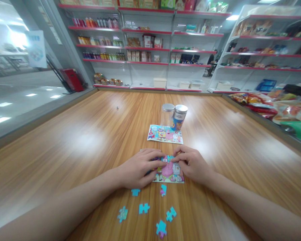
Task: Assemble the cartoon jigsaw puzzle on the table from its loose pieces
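A partly assembled cartoon jigsaw puzzle (167,172) lies on the wooden table, with a pink starfish character in its middle. My left hand (142,167) rests flat over its left side, fingers stretched out and fingertips by the starfish's face. From the right, my right hand (190,164) reaches over the upper right part with bent fingers, its fingertips closed on a blue puzzle piece (169,158) at the top edge. Loose pieces lie nearer me: a blue and pink piece (163,190), a blue piece (143,208), a patterned piece (122,214) and several others.
Beyond the puzzle lies a printed reference picture (165,135). A clear jar (167,115) and a labelled can (180,117) with silver lids stand at its back edge. Stocked shelves (147,50) rise behind the table. Packaged snacks (261,103) sit past its right edge.
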The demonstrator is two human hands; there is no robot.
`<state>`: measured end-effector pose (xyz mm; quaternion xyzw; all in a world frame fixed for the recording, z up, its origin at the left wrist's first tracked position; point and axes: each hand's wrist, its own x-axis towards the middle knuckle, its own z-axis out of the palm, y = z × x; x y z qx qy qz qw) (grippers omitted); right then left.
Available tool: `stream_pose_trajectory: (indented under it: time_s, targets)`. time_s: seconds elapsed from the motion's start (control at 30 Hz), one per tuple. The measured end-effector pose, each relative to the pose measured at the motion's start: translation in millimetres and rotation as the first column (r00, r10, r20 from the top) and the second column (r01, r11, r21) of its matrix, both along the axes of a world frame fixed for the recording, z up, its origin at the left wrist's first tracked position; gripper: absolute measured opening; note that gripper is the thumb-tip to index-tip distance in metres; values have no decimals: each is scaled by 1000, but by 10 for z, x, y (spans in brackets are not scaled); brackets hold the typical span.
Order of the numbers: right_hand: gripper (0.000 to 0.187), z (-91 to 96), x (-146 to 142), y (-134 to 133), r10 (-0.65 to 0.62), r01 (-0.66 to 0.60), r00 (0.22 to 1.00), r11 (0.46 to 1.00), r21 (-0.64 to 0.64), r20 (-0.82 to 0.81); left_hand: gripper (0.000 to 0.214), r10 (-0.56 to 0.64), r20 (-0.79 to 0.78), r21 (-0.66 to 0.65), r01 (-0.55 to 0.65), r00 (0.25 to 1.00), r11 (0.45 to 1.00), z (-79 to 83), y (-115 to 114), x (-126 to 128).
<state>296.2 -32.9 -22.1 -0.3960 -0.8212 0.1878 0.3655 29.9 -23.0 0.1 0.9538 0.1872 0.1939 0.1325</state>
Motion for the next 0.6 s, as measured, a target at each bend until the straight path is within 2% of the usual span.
stream_pose_trajectory:
  time_s: [0.6]
  targets:
    - [39, -15, 6, 8, -10, 10, 1000, 1000, 4, 5, 43, 7, -22, -9, -7, 1000, 1000, -8, 0, -11]
